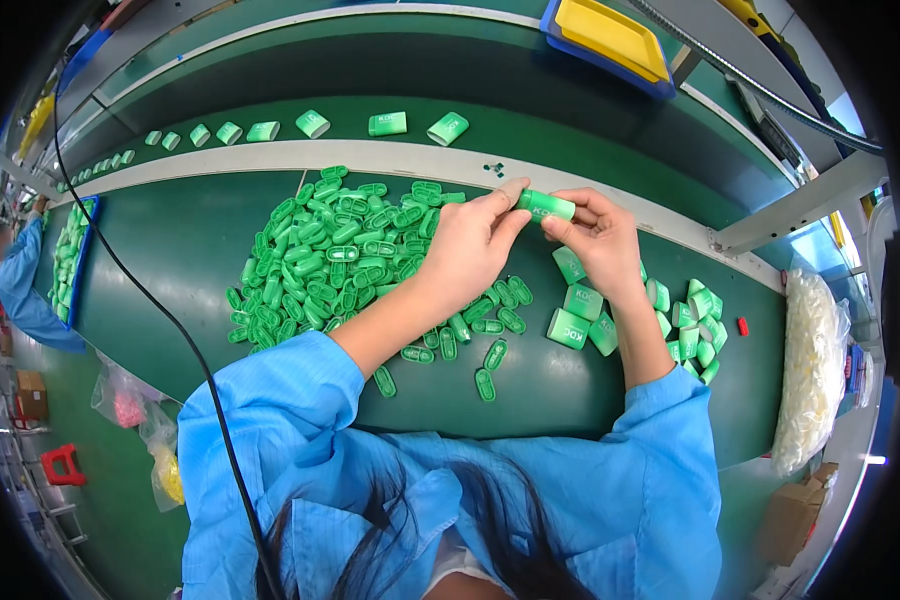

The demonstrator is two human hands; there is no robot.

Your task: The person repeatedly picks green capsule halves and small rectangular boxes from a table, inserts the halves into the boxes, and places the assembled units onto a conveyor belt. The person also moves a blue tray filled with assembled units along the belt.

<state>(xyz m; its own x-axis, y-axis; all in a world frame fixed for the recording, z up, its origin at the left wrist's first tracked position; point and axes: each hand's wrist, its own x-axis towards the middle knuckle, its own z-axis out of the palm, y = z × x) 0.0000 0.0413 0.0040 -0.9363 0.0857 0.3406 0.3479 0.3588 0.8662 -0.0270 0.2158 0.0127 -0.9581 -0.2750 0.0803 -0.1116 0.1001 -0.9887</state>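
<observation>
Near the far edge of the bench, a green plastic casing (547,206) with pale lettering is held between my two hands. My left hand (475,240) pinches its left end with thumb and fingers, while my right hand (602,232) grips the right end. Whether a small part sits inside my left fingertips is hidden. Below and left of my left hand spreads a big heap of oval green caps (340,254), a few lying loose toward me. Several green-to-white casings (568,328) lie by my right forearm, and another cluster of casings (705,325) is beyond it.
A row of casings (387,123) stands on the far ledge. At right are a red piece (742,326) and a bulging clear bag (812,370). A black cable (170,318) crosses the left side. A co-worker (22,285) sits far left by a blue tray (88,235).
</observation>
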